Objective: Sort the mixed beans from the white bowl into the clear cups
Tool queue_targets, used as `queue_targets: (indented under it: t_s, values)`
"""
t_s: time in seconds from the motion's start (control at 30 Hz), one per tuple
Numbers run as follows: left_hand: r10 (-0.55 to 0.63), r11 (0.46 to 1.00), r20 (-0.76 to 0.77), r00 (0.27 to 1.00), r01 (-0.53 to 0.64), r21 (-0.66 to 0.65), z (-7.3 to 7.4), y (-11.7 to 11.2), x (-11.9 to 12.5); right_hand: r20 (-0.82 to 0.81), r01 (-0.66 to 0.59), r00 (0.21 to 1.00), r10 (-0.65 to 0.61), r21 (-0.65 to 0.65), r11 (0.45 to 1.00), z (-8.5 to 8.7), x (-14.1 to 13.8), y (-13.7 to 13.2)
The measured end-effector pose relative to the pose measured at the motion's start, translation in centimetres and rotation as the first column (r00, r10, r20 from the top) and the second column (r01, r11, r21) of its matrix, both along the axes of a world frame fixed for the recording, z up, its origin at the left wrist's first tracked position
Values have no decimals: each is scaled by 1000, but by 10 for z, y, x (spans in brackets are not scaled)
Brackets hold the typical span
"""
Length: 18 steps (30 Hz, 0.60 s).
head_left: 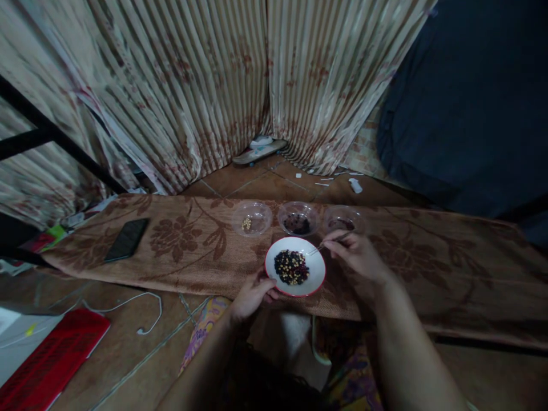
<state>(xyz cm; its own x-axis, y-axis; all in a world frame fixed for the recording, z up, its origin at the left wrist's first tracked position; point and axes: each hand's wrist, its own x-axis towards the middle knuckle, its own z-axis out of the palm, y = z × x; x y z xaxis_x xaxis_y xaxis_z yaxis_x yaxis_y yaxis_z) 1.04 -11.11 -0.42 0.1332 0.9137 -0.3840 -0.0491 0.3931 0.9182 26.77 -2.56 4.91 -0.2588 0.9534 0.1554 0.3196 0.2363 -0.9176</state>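
Observation:
My left hand (253, 294) grips the near left rim of a white bowl (315, 271) with a red edge. Mixed dark and pale yellow beans or kernels (291, 267) lie in the bowl. My right hand (354, 252) pinches thin metal tweezers (317, 249), their tips over the bowl's upper right side. Behind it stand three clear plastic bowls in a row. The left plastic bowl (261, 224) has a few pale kernels, the middle plastic bowl (287, 212) dark ones. Reddish pieces show in the right plastic bowl (329, 218), partly hidden by my right hand.
A brown floral cloth (205, 251) covers the long low bench. A black phone (127, 238) lies on its left part. Beyond are a skateboard (260, 153), white scraps (355, 185) on the tiled floor, and striped curtains (214, 74). A red object (55, 354) sits at lower left.

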Motion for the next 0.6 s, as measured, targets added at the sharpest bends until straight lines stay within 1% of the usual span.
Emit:
queue_targets:
  t_s: [0.03,0.1,0.2,0.3,0.4,0.47,0.6]
  values:
    - [3,1000,-4,1000,-3,-4,1,0,0,26,-65,997,66,-36,997,-1,-3,-1]
    - [0,1000,-12,1000,0,-6,2,0,0,49,-115,992,119,-84,990,-4,-7,-2]
    - [-8,1000,-19,1000,8,3,2,0,1,72,-133,987,140,-104,986,-11,-9,-1]
    - [-11,1000,-25,1000,11,4,2,0,1,130,-152,979,160,-70,986,-17,-9,2]
    - [-12,1000,-34,999,12,-1,4,0,1,186,-179,965,186,-54,982,-20,-9,3]
    - [-19,1000,-35,999,19,-9,5,0,1,192,-182,963,190,-56,982,-20,-9,4]
    - [-23,1000,-27,999,23,-13,5,1,1,155,-185,969,193,-67,980,-22,-9,4]
